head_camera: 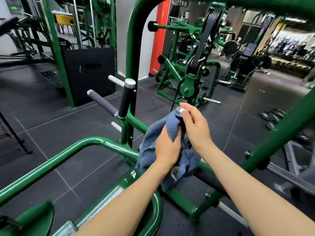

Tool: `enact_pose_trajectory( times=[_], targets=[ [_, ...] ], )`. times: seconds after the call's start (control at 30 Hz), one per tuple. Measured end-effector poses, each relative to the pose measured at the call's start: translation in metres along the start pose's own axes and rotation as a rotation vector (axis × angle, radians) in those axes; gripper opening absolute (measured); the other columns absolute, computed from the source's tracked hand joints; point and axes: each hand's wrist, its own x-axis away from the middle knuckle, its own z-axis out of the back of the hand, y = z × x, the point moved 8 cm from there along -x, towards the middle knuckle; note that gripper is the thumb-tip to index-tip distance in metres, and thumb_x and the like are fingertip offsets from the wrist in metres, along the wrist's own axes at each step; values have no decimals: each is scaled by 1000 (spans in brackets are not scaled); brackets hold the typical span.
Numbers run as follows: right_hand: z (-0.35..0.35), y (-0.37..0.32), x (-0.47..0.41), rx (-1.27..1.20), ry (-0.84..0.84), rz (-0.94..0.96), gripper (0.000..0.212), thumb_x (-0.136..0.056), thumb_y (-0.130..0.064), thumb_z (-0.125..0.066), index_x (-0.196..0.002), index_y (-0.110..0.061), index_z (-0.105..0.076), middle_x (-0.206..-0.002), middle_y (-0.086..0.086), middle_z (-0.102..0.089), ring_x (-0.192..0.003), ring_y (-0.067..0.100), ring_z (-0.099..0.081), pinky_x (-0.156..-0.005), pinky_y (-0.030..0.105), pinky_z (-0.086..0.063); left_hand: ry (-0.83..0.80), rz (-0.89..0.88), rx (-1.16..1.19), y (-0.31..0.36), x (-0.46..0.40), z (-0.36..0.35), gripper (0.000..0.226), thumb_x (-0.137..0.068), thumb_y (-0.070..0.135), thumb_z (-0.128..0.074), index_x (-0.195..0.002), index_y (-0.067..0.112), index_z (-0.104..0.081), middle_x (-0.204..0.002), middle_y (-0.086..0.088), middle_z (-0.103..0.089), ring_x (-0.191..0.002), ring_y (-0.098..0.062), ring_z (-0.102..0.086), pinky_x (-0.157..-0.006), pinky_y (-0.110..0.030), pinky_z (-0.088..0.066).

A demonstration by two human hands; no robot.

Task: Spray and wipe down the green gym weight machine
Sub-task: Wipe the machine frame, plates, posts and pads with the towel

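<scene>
The green weight machine's frame [71, 150] fills the foreground, with curved tubes and black-gripped handles. A blue cloth [151, 143] is wrapped round an upright handle whose chrome cap [179, 111] sticks out at the top. My left hand [167, 149] grips the cloth against the handle's black shaft. My right hand [196, 126] holds the handle just under the cap, its thumb on the cap's side. No spray bottle is in view.
A second upright black handle with a chrome cap [127, 97] and a slanted grip [102, 102] stand to the left. A green beam [281, 132] crosses at the right. Other green machines [187, 79] stand behind on the dark tiled floor [51, 123].
</scene>
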Motion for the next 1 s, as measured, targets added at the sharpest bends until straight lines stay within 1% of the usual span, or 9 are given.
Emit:
enact_pose_trajectory(
  times=[0.23,0.37,0.47,0.57,0.63,0.67,0.8,0.9,1.0],
  targets=[
    [-2,-2,6,-19,-42,-57,31,-103,-20,-43,-132,-19,-54,-123,-17,-53,-108,-14,-48,-87,-3,-34,-165,164,-222,-57,29,-7,34,-99,38,-45,-125,20,-55,-111,4,-61,-96,-10,-53,-79,-22,-37],
    [-2,-4,12,37,-169,-134,41,-104,-30,-38,-145,-27,-38,-129,-24,-38,-119,-8,-34,-91,3,-28,-205,209,-333,-74,65,-17,46,-88,34,-50,-130,16,-43,-123,-4,-56,-115,-24,-55,-93,-32,-45],
    [-1,1,14,97,-228,-163,24,-104,-32,-37,-123,-32,-52,-105,-21,-54,-86,-19,-47,-75,1,-33,-200,210,-301,-50,79,-30,67,-96,21,-51,-151,5,-15,-155,-13,-25,-140,-31,-31,-112,-39,-31],
    [0,0,11,167,-206,-153,23,-103,-27,-40,-84,-38,-46,-70,-17,-44,-57,-14,-45,-58,7,-36,-167,197,-272,-25,85,-42,80,-98,42,-43,-153,4,2,-161,-11,2,-148,-26,-7,-120,-37,-15],
    [1,1,9,195,-183,-140,28,-103,-27,-40,-78,-39,-41,-65,-17,-42,-54,-12,-44,-55,8,-34,-157,258,-310,-26,85,-48,108,-78,74,-23,-150,3,12,-161,-9,12,-149,-22,4,-121,-35,-9],
    [1,3,7,200,-180,-129,28,-103,-28,-40,-77,-38,-42,-64,-16,-42,-53,-11,-43,-53,7,-34,-143,287,-335,-32,83,-48,115,-70,78,-17,-150,2,14,-160,-9,14,-149,-21,6,-121,-35,-7],
    [1,8,6,190,-191,-94,20,-103,-30,-39,-92,-23,-54,-66,-14,-41,-54,-7,-42,-54,7,-34,-35,350,-259,-66,64,-36,84,-95,45,-51,-148,-7,-11,-156,-21,-14,-145,-30,-13,-118,-38,-16],
    [-1,8,7,158,-196,-103,19,-104,-32,-38,-95,-23,-53,-68,-15,-43,-55,-10,-44,-55,6,-35,-21,390,-276,-79,57,-33,76,-93,47,-53,-142,-6,-27,-145,-21,-33,-137,-32,-29,-113,-42,-27],
    [1,10,12,112,-203,-146,18,-104,-34,-37,-102,-24,-52,-77,-17,-50,-63,-12,-49,-58,4,-36,32,411,-295,-69,68,-34,73,-97,42,-48,-143,-8,-23,-149,-23,-29,-140,-32,-26,-114,-39,-25]
  ],
)
